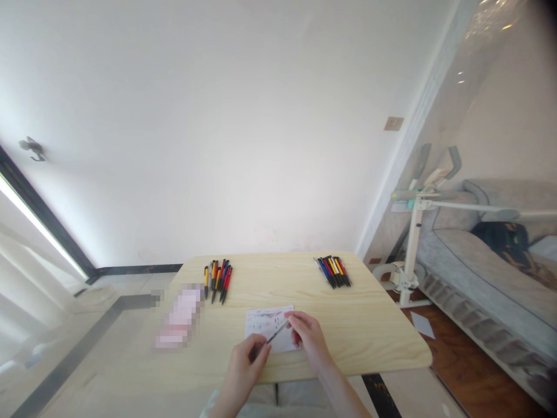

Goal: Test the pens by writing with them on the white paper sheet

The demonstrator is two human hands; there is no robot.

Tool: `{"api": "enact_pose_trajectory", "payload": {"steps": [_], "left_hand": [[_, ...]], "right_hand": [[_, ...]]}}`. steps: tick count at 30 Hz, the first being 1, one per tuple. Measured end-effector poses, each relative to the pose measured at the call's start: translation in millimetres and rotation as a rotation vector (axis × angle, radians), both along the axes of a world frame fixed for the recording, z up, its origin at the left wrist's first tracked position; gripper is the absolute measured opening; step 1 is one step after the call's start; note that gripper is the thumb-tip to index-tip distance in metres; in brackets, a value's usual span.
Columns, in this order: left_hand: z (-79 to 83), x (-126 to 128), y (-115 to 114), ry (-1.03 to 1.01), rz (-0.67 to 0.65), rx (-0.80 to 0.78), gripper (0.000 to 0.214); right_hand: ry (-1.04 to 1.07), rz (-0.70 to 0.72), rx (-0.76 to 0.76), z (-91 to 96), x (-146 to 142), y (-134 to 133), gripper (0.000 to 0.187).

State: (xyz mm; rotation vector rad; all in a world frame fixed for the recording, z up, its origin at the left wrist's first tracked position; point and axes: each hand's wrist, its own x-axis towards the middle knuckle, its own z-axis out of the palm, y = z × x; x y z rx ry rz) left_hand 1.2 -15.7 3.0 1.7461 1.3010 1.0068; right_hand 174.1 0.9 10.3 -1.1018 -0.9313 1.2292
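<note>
Both my hands hold one thin dark pen over a white slip of paper marked with red scribbles, near the front edge of a light wooden table. My left hand is closed round the pen's lower end. My right hand pinches its upper end. A bunch of several coloured pens lies at the table's back left. A second bunch of coloured pens lies at the back right.
A blurred pink patch covers something on the table's left side. A white stand with a long arm rises right of the table, before a grey sofa. A white wall is behind.
</note>
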Motion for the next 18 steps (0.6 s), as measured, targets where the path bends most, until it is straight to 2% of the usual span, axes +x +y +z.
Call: {"api": "enact_pose_trajectory", "payload": {"steps": [18], "left_hand": [[-2.0,-1.0,1.7,0.026,-0.015,0.001,0.021]], "right_hand": [[-0.046,0.006,0.012,-0.6,-0.9,-0.4,0.027]]}}
